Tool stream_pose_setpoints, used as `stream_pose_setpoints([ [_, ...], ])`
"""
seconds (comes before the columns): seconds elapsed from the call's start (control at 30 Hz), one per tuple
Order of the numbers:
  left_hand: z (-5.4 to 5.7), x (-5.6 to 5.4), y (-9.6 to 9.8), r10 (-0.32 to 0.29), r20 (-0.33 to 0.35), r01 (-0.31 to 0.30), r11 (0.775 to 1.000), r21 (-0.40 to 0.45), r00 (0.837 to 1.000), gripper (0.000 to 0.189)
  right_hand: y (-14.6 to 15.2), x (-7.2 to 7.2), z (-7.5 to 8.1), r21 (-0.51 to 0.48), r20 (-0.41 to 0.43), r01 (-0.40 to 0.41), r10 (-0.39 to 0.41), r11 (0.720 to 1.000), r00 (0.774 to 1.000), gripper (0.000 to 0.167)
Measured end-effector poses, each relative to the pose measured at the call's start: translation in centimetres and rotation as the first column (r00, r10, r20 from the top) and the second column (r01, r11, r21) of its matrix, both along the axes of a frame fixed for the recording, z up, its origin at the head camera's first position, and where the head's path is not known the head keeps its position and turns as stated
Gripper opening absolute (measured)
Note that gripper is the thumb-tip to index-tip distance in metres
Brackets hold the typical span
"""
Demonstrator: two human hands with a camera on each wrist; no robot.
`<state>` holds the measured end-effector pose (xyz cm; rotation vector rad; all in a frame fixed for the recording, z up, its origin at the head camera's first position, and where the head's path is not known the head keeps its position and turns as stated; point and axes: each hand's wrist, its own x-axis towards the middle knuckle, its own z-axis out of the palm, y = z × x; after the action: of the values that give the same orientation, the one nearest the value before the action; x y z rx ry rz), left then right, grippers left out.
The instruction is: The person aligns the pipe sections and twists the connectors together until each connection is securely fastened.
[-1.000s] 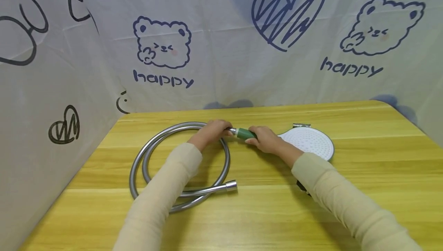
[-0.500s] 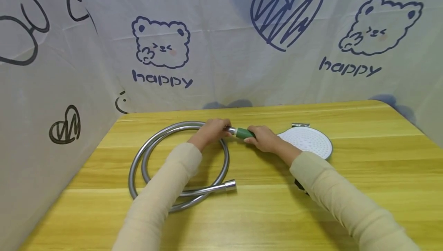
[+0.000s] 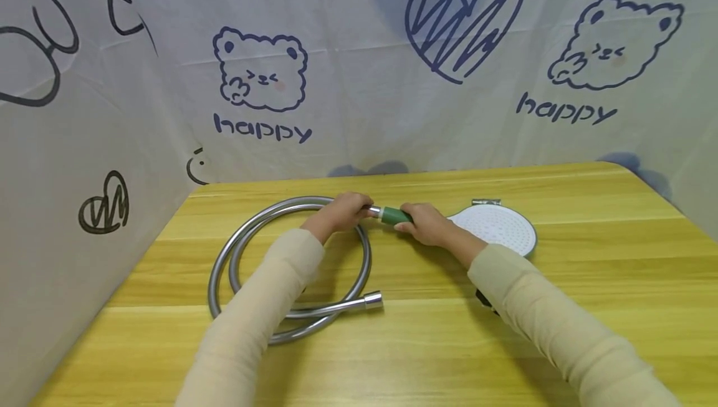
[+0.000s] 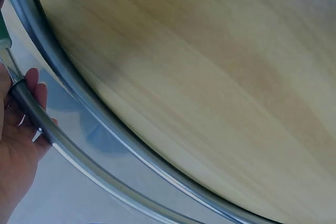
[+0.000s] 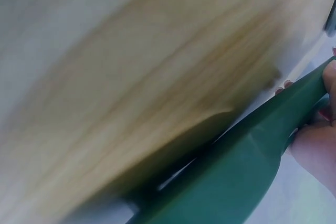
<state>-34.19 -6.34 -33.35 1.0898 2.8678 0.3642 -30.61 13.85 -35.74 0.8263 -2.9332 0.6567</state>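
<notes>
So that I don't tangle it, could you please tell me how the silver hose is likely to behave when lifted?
The hose would probably bend and sag, since it lies in rounded loops. Its shiny, smooth-looking surface may feel slippery. The silver connector at its free end could swing, as nothing holds it.

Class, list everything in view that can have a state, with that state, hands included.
Round white shower head: nozzles up, green handle gripped.
Silver metal hose: coiled, one end free, the other held at the handle.
Left hand: holding the hose's end.
Right hand: gripping the handle.
Small silver metal cylinder: lying on its side.
Black piece: partly hidden, state unclear.
</notes>
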Motion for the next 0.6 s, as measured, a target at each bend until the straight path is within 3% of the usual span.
stream_pose_setpoints([
  [0.6,-0.16,0.27,-0.01,0.063,-0.066,-0.064,0.998,-0.006,0.996,0.020,-0.08,-0.01,-0.24,0.000,0.003,0.013,-0.013,1.000,1.000,0.029],
])
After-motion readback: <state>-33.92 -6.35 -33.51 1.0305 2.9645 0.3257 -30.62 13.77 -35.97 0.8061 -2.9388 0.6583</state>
